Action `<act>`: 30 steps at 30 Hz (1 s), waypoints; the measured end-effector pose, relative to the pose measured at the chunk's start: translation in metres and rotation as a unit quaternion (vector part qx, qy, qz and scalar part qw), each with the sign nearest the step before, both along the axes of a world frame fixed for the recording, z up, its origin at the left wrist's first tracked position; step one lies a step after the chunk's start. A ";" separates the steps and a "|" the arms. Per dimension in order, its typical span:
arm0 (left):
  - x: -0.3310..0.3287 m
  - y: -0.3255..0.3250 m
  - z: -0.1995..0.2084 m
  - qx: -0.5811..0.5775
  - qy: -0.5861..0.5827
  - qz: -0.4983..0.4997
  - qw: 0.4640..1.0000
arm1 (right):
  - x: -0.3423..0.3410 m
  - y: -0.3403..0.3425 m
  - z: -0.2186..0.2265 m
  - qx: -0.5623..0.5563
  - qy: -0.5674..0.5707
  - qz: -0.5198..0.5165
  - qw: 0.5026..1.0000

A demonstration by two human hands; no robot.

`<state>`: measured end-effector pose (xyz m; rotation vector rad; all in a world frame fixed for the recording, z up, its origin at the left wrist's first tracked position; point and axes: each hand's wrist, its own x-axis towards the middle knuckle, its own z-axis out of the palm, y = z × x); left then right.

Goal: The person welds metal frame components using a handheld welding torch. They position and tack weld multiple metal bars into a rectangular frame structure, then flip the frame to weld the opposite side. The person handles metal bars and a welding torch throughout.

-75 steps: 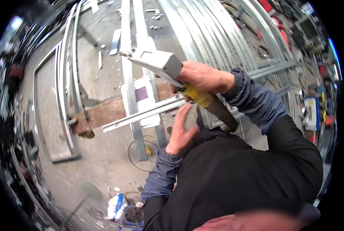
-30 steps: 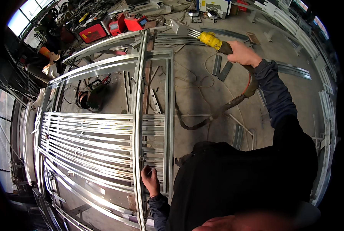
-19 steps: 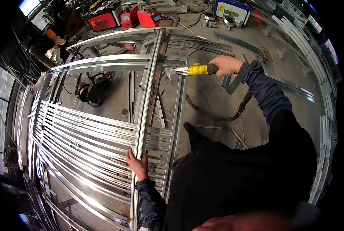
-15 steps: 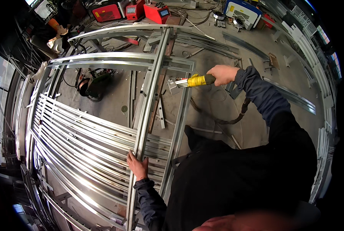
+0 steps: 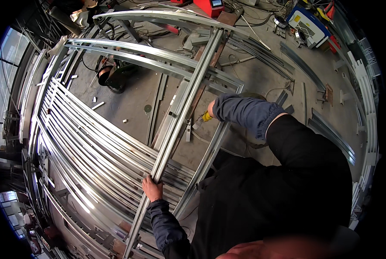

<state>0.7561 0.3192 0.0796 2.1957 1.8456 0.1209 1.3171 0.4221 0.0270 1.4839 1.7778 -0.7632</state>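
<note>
My left hand (image 5: 152, 189) grips a long shiny metal bar (image 5: 183, 113), fingers at its left side and thumb toward its right. That bar lies slanting across a large metal frame (image 5: 132, 58) with many parallel thin rails (image 5: 96, 142). In my right hand (image 5: 212, 108) is a yellow welding gun (image 5: 206, 117), its nozzle pointing down and left, just right of the long bar. The sleeve of my right arm covers most of the gun's rear and part of its hose. The nozzle is above the gap between the bar and the frame's right side rail (image 5: 210, 155).
A green machine with a copper-coloured spool (image 5: 108, 75) stands on the floor inside the frame. Loose metal profiles (image 5: 262, 54) lie beyond the frame. At the back are a red box unit (image 5: 210, 6) and a white-and-blue machine (image 5: 307, 26). Stacked profiles (image 5: 365, 99) line the right.
My right hand has brought the welding gun left and down, closer to the long bar. My left hand keeps hold of the bar. The view has shifted, so the frame appears turned.
</note>
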 end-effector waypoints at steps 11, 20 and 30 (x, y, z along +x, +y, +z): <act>-0.012 -0.015 0.019 0.007 -0.071 -0.002 0.997 | -0.024 -0.001 -0.055 0.019 0.015 -0.040 0.999; -0.012 -0.010 0.028 0.009 -0.054 -0.035 0.998 | -0.005 -0.029 -0.036 0.084 -0.024 -0.056 0.995; -0.010 -0.007 0.026 0.015 -0.072 -0.071 0.995 | 0.006 -0.030 -0.035 0.150 -0.006 -0.104 0.983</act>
